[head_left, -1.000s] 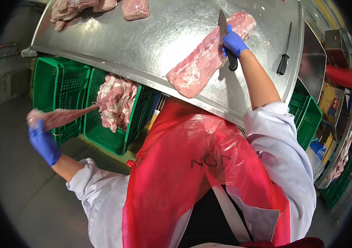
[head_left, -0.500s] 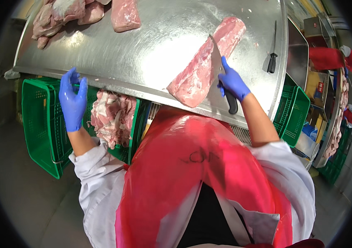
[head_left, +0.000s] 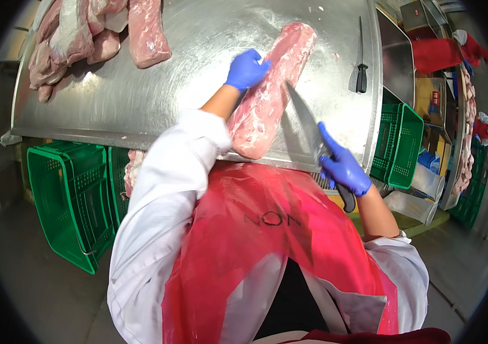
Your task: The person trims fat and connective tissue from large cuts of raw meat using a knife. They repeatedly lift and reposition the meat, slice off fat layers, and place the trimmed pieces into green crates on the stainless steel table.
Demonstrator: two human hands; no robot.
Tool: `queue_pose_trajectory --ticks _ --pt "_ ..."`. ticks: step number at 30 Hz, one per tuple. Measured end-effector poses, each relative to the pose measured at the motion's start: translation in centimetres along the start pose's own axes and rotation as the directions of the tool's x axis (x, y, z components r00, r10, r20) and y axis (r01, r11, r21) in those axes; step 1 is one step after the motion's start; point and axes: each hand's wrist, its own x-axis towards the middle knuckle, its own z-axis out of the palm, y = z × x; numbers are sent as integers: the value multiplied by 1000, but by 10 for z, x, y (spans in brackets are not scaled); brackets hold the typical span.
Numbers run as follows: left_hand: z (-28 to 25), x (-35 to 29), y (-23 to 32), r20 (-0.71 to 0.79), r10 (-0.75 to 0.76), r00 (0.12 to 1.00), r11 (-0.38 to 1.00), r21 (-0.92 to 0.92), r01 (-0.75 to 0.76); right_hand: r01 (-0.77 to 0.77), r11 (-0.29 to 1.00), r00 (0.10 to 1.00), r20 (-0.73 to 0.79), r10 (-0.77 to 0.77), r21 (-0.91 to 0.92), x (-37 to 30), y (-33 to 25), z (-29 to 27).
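Note:
A long pale pink boneless loin of meat (head_left: 278, 86) lies slantwise on the steel table, its near end close to the front edge. My left hand (head_left: 247, 70), in a blue glove, grips the loin's left side, its fingertips partly hidden against the meat. In my blue-gloved right hand (head_left: 344, 166) is a knife (head_left: 307, 112) with a long blade and black handle. The index finger stretches along the blade. The knife's tip points up and left, close to the loin's right side; whether it touches I cannot tell.
More meat pieces (head_left: 74, 40) are heaped at the table's far left. A black-handled sharpening steel (head_left: 361, 74) lies at the right of the steel table (head_left: 186, 103). Green crates (head_left: 69, 195) stand below left, another green crate (head_left: 399, 146) at right. A person in red (head_left: 476, 49) is farther right.
My left hand has come from above the crates onto the loin. My right hand has drawn the knife back toward me and to the right. The loin lies at a steeper angle.

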Motion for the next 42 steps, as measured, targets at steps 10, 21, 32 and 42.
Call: queue_pose_trajectory --ticks 10,21,32,42 --pt "31 59 -56 94 -162 982 956 262 133 337 925 906 -327 -267 178 154 -8 -9" --pt "33 34 -40 -53 -113 992 978 170 120 292 902 956 133 -262 -317 169 -21 -12" --pt "13 14 -32 -108 -174 979 938 -321 131 307 897 935 277 -222 -317 144 -8 -27" --pt "-13 -2 -12 -172 -134 976 909 -414 51 251 939 938 300 -176 -234 133 -15 -8"
